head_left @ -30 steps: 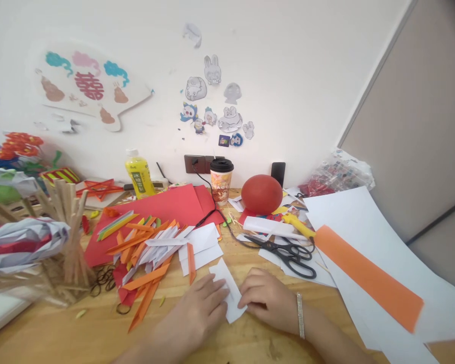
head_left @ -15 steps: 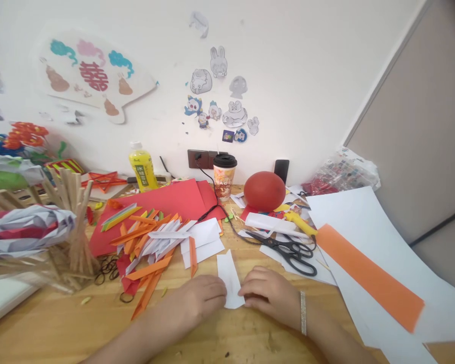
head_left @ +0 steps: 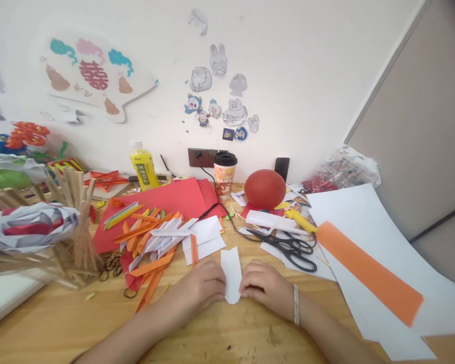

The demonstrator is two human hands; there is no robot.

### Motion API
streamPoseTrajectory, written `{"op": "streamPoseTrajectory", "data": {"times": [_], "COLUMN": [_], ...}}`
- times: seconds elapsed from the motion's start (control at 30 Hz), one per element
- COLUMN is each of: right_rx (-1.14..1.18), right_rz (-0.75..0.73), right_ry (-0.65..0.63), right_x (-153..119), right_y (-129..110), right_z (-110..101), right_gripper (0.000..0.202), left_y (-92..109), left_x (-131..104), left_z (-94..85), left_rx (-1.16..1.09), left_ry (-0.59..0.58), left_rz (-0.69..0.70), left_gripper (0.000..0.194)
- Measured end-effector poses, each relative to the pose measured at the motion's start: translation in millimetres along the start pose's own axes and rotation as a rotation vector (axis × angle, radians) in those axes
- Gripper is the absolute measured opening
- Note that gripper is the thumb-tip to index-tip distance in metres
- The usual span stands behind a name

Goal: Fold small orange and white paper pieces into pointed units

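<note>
A narrow strip of white paper (head_left: 232, 275) stands between my two hands above the wooden table, its lower end bent into a curve. My left hand (head_left: 207, 283) pinches its left edge with the fingers curled. On the opposite edge, my right hand (head_left: 263, 285) grips it the same way, a sparkling bracelet (head_left: 296, 304) round that wrist. Left of the strip lies a heap of folded orange and white paper pieces (head_left: 163, 237). Black-handled scissors (head_left: 288, 247) rest beyond my right hand on white scraps.
Behind are red paper (head_left: 174, 194), a lidded cup (head_left: 224, 177), a yellow drink bottle (head_left: 144, 169) and a red balloon (head_left: 264, 188). White sheets (head_left: 349, 217) with an orange strip (head_left: 367, 273) cover the right. A bundle of wooden sticks (head_left: 85, 227) stands left.
The paper strip has turned more upright and its lower end now curves instead of lying flat. Both hands have shifted slightly and still hold its edges.
</note>
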State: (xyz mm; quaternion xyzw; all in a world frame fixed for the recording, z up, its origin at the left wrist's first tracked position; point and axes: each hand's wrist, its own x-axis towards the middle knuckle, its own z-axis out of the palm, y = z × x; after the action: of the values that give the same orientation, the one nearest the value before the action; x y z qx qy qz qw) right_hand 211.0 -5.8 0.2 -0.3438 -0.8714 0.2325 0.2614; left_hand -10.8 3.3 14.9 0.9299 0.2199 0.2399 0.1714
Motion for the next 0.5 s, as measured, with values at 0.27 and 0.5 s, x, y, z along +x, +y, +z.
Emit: {"op": "streamPoseTrajectory", "data": {"times": [0.27, 0.5], "right_rx": [0.127, 0.064], "right_rz": [0.294, 0.406], "right_ry": [0.083, 0.155], "right_x": [7, 9], "right_y": [-7, -16], "right_z": [4, 10], "right_gripper": [0.011, 0.014], "left_y": [7, 9], "left_x": [8, 9], "left_z": [9.4, 19.3], "left_rx": [0.033, 0.071], "left_ry": [0.058, 0.116], "left_rz": [-0.223, -0.339], "left_gripper": [0.013, 0.011]}}
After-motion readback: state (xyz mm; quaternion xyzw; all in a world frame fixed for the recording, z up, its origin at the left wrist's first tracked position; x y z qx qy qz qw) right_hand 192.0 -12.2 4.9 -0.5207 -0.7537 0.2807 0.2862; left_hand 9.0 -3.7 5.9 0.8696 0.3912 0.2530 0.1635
